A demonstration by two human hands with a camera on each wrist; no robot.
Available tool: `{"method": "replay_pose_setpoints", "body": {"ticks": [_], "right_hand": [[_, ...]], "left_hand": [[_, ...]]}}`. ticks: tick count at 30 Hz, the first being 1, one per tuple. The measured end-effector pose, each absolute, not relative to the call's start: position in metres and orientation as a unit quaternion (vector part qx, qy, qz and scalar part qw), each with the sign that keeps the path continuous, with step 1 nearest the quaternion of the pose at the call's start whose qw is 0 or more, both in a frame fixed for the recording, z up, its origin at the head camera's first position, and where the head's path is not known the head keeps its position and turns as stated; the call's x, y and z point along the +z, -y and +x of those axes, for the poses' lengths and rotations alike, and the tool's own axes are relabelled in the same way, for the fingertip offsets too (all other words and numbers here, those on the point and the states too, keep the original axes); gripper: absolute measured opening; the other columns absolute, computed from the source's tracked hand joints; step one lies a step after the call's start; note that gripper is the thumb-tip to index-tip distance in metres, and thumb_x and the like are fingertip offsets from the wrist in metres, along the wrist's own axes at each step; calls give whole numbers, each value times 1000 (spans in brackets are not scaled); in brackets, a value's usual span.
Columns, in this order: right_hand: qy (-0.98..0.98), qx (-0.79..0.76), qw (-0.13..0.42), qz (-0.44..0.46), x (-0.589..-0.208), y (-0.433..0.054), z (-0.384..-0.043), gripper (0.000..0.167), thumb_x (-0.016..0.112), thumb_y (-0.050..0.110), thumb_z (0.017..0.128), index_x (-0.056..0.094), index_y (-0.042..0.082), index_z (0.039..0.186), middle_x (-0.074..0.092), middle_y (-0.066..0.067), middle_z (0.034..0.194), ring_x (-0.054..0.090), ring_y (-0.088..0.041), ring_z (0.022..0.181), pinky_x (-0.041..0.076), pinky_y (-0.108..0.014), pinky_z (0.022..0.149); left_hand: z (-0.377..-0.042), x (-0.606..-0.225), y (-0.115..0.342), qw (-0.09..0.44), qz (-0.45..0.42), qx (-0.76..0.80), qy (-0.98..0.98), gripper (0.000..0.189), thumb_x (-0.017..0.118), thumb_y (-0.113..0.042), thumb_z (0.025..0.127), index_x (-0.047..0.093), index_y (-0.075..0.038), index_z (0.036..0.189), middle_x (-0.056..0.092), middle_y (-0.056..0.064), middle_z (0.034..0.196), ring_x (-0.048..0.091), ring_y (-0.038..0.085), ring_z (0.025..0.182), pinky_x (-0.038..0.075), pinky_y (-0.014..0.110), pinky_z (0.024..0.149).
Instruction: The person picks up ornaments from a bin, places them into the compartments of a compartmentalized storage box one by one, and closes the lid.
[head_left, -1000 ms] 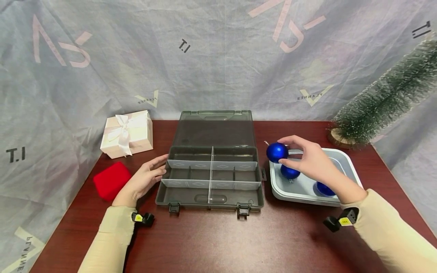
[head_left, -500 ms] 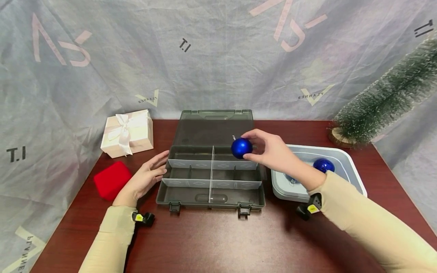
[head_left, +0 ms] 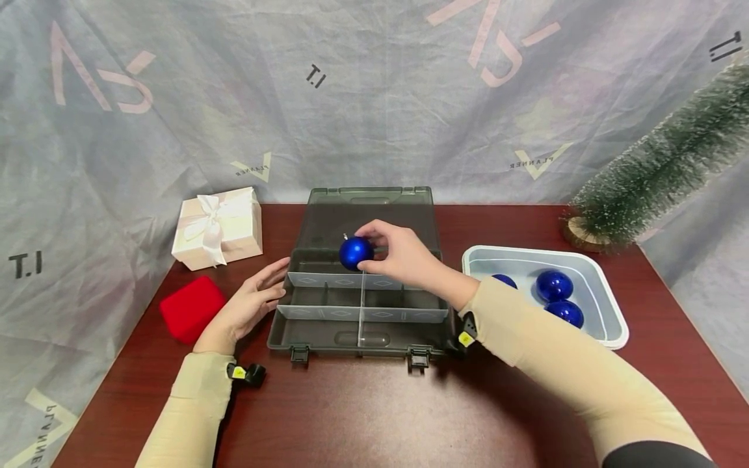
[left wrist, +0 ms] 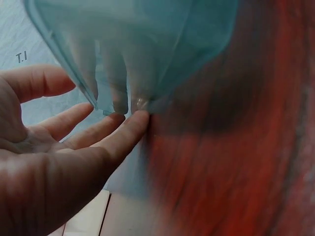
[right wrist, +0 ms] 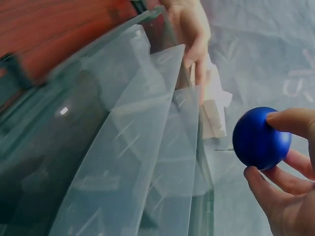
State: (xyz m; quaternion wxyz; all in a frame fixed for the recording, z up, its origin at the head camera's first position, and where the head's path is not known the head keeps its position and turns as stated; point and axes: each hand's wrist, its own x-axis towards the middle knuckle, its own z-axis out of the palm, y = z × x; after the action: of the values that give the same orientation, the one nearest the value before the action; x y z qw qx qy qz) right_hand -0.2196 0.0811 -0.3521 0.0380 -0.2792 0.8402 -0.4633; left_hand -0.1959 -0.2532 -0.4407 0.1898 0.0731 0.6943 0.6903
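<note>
Between thumb and fingers, my right hand [head_left: 404, 255] pinches a matte blue Christmas ball [head_left: 355, 253] above the back of the compartment box. In the right wrist view the blue ball [right wrist: 261, 138] shows its thin metal hook pointing away from the fingers. The smoky see-through box [head_left: 322, 335] lies with its lid tipped back, divided by pale strips into several compartments. My left hand [head_left: 255, 300] rests at the left wall of the box with fingers extended. In the left wrist view the left hand's fingertips [left wrist: 140, 118] touch the box's side wall [left wrist: 147, 54].
A pale tray [head_left: 614, 318] on the right holds several blue balls [head_left: 554, 286], partly hidden by my right sleeve. A frosted toy tree [head_left: 661, 162] stands behind it. At the left are a red box [head_left: 192, 309] and a white gift box [head_left: 240, 224] with a ribbon.
My right hand has carried the blue ball leftward from over the tray to above the back of the compartment box. The left hand has stayed at the box's side.
</note>
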Motion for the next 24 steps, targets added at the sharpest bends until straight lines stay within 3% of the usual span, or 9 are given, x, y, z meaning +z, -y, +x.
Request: {"method": "replay_pose_setpoints", "body": {"ticks": [10, 24], "right_hand": [[-852, -445, 35, -273, -369, -45, -241, 45, 83, 13, 86, 64, 6, 126, 67, -9, 124, 68, -21, 107, 55, -30, 86], [-880, -394, 36, -265, -390, -25, -254, 46, 82, 14, 88, 63, 3, 128, 66, -12, 127, 64, -26, 112, 52, -36, 94]], "left_hand": [[-196, -441, 254, 193, 72, 694, -690, 67, 45, 3, 103, 19, -8, 164, 14, 19, 168, 10, 41, 152, 14, 65, 116], [-196, -441, 253, 194, 70, 699, -685, 67, 42, 4, 103, 18, -7, 164, 12, 20, 168, 8, 42, 152, 12, 66, 116]]}}
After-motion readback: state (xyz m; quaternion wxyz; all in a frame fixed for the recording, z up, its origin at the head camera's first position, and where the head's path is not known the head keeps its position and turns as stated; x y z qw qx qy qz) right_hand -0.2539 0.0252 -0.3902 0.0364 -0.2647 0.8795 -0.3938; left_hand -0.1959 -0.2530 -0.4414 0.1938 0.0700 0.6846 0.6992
